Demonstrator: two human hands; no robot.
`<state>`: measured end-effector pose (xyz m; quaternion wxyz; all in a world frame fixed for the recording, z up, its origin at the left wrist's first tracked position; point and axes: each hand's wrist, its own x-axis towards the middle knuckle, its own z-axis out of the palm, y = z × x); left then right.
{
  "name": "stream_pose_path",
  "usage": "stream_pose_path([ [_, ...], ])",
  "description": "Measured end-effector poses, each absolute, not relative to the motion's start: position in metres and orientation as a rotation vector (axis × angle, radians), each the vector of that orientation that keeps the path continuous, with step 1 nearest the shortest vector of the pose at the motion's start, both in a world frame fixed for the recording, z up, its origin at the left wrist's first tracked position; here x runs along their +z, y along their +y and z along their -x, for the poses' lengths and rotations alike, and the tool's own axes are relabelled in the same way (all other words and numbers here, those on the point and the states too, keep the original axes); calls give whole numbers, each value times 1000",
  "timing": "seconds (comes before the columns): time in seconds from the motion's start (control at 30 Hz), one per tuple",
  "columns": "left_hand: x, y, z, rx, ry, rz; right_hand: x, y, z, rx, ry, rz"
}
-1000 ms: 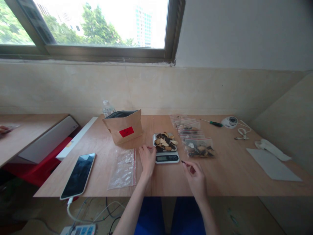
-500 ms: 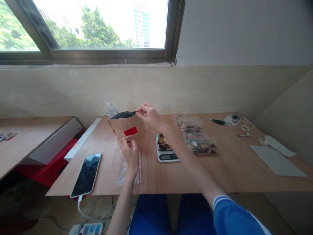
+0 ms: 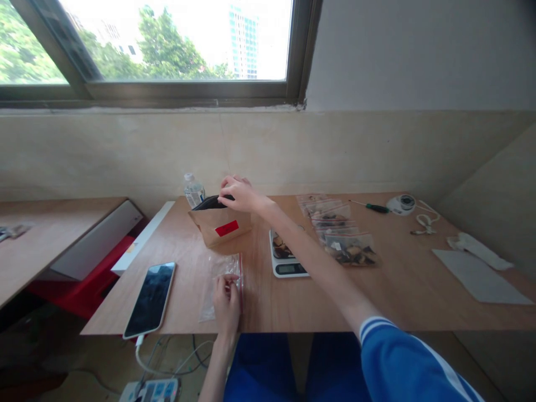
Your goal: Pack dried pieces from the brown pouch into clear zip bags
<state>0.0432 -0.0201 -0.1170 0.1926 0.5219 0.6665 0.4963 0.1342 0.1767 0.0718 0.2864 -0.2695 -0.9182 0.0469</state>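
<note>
A brown paper pouch (image 3: pixel 209 226) with a red label and dark lining stands upright, its top open. My right hand (image 3: pixel 238 193) is at the right part of its mouth, fingers bent and closed on the rim; the fingertips are partly hidden. Below the pouch, several clear zip bags (image 3: pixel 211 304) lie flat. My left hand (image 3: pixel 227 301) rests over them with curled fingers; whether it pinches a bag is unclear. Right of the pouch is a white digital scale (image 3: pixel 274 268) bearing dried brown slices (image 3: pixel 280 245), partly hidden by my right forearm.
Filled zip bags (image 3: pixel 350 251) lie in an overlapping row at right. Beyond them are a green screwdriver (image 3: pixel 377 208), a white camera (image 3: pixel 401 205) with cable, and a white sheet (image 3: pixel 477 277). A phone (image 3: pixel 151 298) lies at left; a water bottle (image 3: pixel 193 191) stands behind the pouch.
My left hand has let go of the pouch's front and come down onto the clear zip bags. My right hand has shifted left along the rim, and the pouch now sits lower on the table.
</note>
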Motion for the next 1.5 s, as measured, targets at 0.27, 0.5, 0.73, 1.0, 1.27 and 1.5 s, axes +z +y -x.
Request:
stream_pose_path([
  [0.27,-129,-14,-48,1226,1928,-1754,57,122,-189,318,-1999,849],
  [0.5,-131,-5,-44,1254,1926,-1543,-47,14,-192,898,-1753,1060],
  [0.73,-113,-6,-48,1209,1920,-1412,-93,-23,-148,916,-1510,1187],
  [1.0,-123,-18,-60,1277,2086,-1560,-111,-23,-150,925,-1400,1230],
  [1.27,-116,-21,-47,1327,2005,-1437,-107,-30,-161,1001,-1454,1191],
  [1.5,-86,-37,-80,1488,1646,-1344,-86,-30,-159,1203,-1112,1018],
])
